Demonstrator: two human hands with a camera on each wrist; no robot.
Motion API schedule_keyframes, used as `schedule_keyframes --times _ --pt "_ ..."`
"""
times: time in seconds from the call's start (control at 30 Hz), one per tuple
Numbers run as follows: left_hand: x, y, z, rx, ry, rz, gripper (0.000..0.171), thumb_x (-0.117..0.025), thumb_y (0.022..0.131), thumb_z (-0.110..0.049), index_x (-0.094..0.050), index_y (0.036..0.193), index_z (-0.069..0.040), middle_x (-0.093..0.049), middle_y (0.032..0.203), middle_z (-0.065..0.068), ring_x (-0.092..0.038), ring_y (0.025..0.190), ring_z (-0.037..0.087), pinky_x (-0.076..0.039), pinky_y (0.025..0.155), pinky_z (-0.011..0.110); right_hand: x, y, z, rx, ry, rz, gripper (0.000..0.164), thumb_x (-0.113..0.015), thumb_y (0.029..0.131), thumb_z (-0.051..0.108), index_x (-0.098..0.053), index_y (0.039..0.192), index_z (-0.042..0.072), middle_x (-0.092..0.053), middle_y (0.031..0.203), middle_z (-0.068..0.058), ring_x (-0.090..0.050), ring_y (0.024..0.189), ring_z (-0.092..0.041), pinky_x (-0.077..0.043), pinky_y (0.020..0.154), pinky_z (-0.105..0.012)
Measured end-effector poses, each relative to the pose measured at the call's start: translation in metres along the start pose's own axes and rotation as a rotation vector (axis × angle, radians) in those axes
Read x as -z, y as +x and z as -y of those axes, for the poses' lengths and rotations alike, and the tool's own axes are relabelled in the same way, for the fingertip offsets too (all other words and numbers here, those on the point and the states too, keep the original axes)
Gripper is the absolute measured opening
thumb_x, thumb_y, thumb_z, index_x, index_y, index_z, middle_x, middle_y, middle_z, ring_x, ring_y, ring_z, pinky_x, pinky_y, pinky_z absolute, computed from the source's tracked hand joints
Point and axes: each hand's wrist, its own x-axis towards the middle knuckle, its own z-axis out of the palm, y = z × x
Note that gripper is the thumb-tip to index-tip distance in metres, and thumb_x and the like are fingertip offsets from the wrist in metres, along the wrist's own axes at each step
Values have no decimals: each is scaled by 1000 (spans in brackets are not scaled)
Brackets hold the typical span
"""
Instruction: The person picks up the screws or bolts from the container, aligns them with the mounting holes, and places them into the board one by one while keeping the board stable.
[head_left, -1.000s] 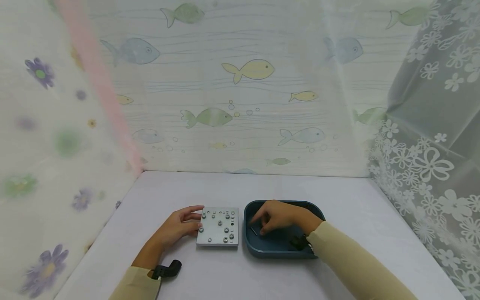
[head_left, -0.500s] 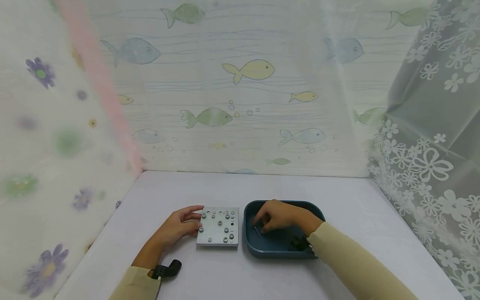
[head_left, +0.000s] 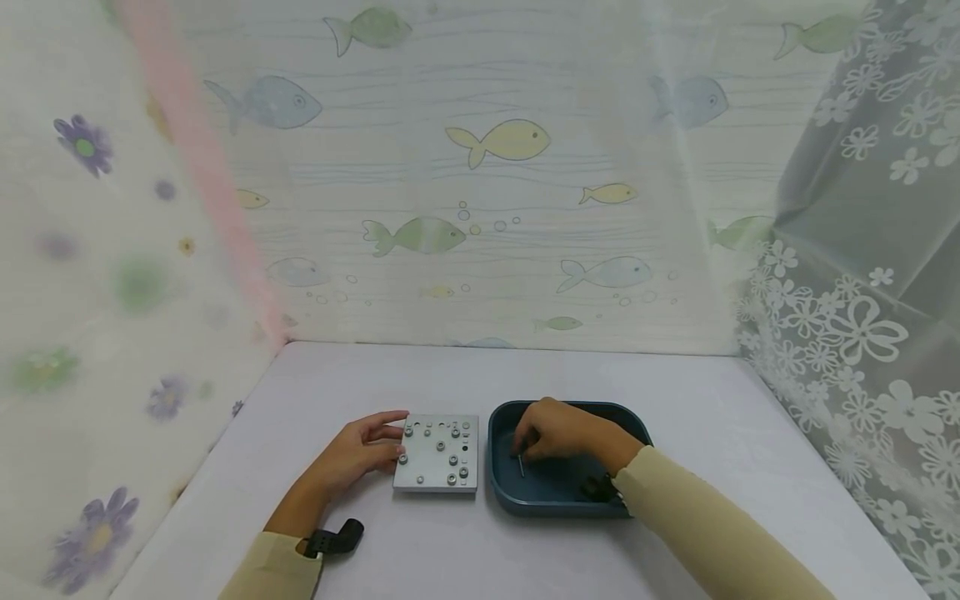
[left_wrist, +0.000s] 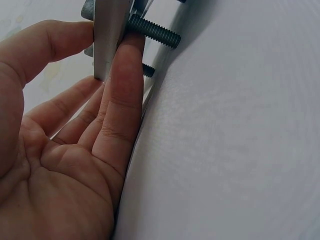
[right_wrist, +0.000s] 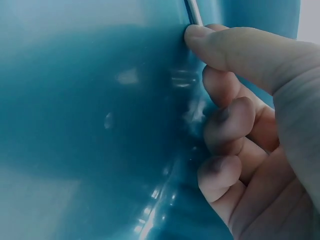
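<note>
A square silver metal plate [head_left: 431, 467] lies on the table, with several socket-head screws standing in its face. My left hand [head_left: 358, 450] holds its left edge. In the left wrist view the thumb presses on the face of the plate [left_wrist: 105, 40] while a finger reaches under it, beside a threaded screw shank [left_wrist: 160, 35]. Over the blue tray [head_left: 570, 510], my right hand [head_left: 558, 429] pinches a thin metal rod [head_left: 522, 467] at one end. The right wrist view shows thumb and forefinger on the rod [right_wrist: 193, 11], its far end out of frame, the other fingers curled.
The tray stands just right of the plate, with a narrow gap between. A white-covered table [head_left: 420, 550] carries both. Behind hangs a fish-print curtain [head_left: 480, 192]; flowered cloths [head_left: 112, 358] flank the sides. Each wrist wears a black camera [head_left: 337, 537].
My right thumb and forefinger have closed on the rod, which has turned from slanting to nearly upright in the head view. My left hand and the plate have stayed put.
</note>
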Motion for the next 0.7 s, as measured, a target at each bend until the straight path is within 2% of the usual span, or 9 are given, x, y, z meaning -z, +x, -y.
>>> schedule_keyframes --times 0.17,0.43,0.7 --pt "0 -1 0 -11 3 2 67 -78 92 -18 -50 153 -16 -65 137 16 -73 107 26 -63 85 36 -1 1 0 10 -17 -3 13 -82 89 15 -81 96 25 -70 84 15 -65 73 -3 -57 67 -21" --pt "0 2 2 -15 0 11 67 -79 92 -18 -50 152 -16 -65 136 16 -73 107 27 -63 84 36 0 -3 1 -21 -4 7 9 -80 92 18 -78 92 27 -68 81 16 -63 74 -4 -56 68 -23" --pt "2 1 2 -18 -5 8 67 -78 92 -18 -50 152 -15 -64 137 17 -72 107 26 -63 84 36 8 -7 5 13 40 -26 5 -77 94 20 -76 96 25 -67 82 13 -61 76 -6 -54 70 -25"
